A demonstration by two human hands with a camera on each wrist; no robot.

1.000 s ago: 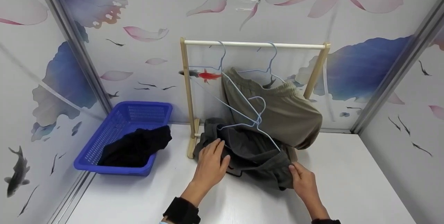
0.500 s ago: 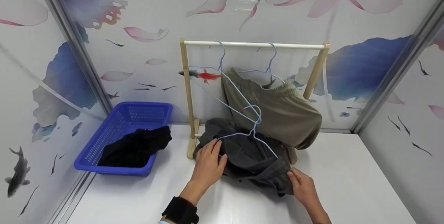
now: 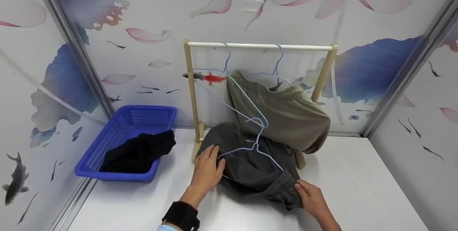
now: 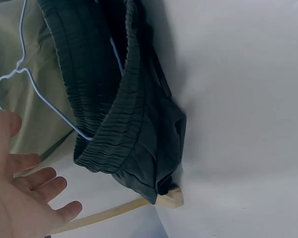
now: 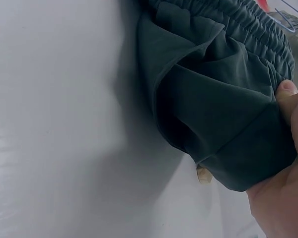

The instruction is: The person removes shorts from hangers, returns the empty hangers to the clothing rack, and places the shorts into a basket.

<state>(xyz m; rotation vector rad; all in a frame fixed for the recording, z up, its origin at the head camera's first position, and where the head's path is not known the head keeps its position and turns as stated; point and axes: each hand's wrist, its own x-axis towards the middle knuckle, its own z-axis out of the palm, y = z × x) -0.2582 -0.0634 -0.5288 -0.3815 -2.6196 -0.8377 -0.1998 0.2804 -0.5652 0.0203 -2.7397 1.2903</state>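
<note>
Dark grey shorts [image 3: 247, 188] with a gathered elastic waistband lie in front of the rack, their waist opening turned up. A light blue wire hanger [image 3: 257, 141] is inside that opening, its hook and shoulders showing above the cloth. My right hand [image 3: 312, 198] pinches the right side of the shorts by the waistband, thumb on top in the right wrist view. At the left side of the waist is my left hand [image 3: 206, 171], fingers extended along the hanger's left end. In the left wrist view its fingers [image 4: 37, 181] are loosely spread beside the waistband.
A wooden rack with a white rail [image 3: 243, 45] stands behind. Khaki shorts [image 3: 282, 113] hang there on a blue hanger, beside a bare blue hanger [image 3: 250, 97]. To the left, a blue basket [image 3: 114, 176] holds black cloth [image 3: 137, 152]. Printed walls enclose the white table [image 3: 365, 188].
The hanger has sunk lower and towards me, its hook dropping past the khaki shorts. Both hands and the grey shorts have shifted slightly nearer, the left hand also a little leftward.
</note>
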